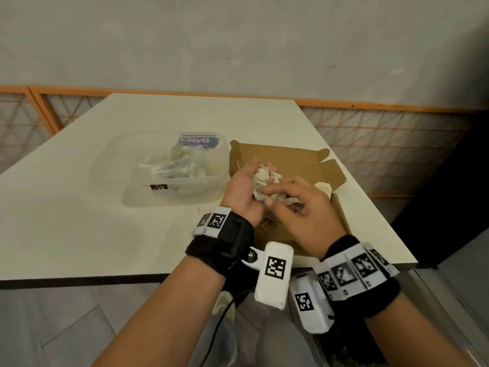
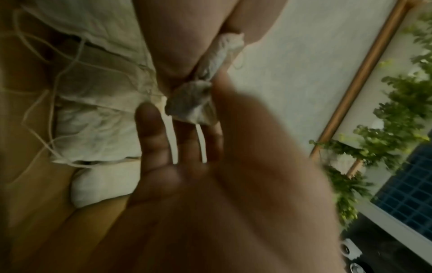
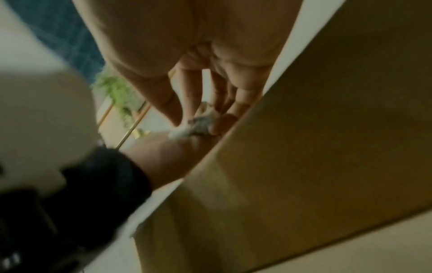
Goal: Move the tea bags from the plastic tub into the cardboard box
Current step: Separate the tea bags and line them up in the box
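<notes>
Where the pale bench spreads leftmost: clear plastic tub, lidless, a heap of tea bags piled toward its right side, a blue label on the far wall. Just right of it, touching or nearly so: open cardboard box, flaps folded outward, a few bags and loose strings lying on its floor. Above the box: left hand palm-up, fingers loosely spread, cupping a crumpled clump of tea bags. Rightmost: right hand, its thumb and fingers pinching one bag out of that clump.
</notes>
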The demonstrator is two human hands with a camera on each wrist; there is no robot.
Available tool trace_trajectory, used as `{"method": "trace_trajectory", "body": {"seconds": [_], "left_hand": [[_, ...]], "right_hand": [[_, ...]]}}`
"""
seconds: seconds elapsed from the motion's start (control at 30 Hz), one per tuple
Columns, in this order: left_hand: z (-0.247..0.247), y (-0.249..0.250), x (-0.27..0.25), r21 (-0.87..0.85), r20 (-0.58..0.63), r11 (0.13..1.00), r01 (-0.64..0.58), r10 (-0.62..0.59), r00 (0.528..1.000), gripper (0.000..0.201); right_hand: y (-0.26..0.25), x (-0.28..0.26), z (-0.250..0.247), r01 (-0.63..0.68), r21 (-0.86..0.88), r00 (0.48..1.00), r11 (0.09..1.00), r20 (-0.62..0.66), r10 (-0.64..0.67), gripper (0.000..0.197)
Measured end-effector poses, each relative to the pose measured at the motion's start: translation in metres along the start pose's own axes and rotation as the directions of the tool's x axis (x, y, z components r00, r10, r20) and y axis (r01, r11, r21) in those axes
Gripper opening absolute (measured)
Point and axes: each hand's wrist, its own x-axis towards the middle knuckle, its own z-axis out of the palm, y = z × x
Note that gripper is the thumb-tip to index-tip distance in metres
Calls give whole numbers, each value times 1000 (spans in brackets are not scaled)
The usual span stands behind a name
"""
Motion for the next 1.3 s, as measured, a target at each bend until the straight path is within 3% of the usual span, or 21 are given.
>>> {"method": "trace_trajectory", "body": {"seconds": [0.07,0.2,0.27,0.33,0.43,0.53,0.73,0.8,0.87,0.97,1.07,1.13,1.3], "left_hand": [[3,-1,0,85,-28,996,-33,36,999,29],[10,0,-4,151,-9,983,-106,109,994,23],[10,4,-5,150,37,979,-138,134,990,19],[6,10,-3,129,92,975,-184,172,981,15],[-5,18,4,172,99,955,-241,226,969,12],[-13,19,6,130,102,955,-267,255,962,13],[-13,24,-2,-62,223,953,-297,304,926,13],[-14,25,-3,-13,234,956,-294,288,928,15],[-11,21,-5,258,223,915,-309,255,941,19],[2,4,-11,684,218,676,-273,167,961,29],[10,-5,-8,807,148,549,-218,169,974,35],[9,-5,-5,828,100,534,-173,161,982,34],[0,-1,-2,746,56,656,-116,111,992,18]], "right_hand": [[0,3,4,15,-120,999,993,-29,-18,18],[3,9,2,56,-148,994,987,-82,-69,11],[9,9,-3,-23,-16,996,1000,-90,22,9],[17,8,-9,-166,223,973,960,-124,197,18],[22,6,-17,-279,607,894,744,-118,431,28],[22,8,-22,-242,773,855,587,-117,505,30],[29,12,-26,-91,868,752,488,-261,606,26],[30,12,-27,-82,860,744,504,-283,605,24],[31,11,-25,-132,795,787,593,-280,550,21],[28,7,-18,-175,573,876,801,-280,391,10],[27,3,-11,-131,342,943,931,-246,223,12],[28,1,-9,-99,285,956,953,-238,171,14],[26,0,-9,-102,272,965,957,-205,162,20]]}}
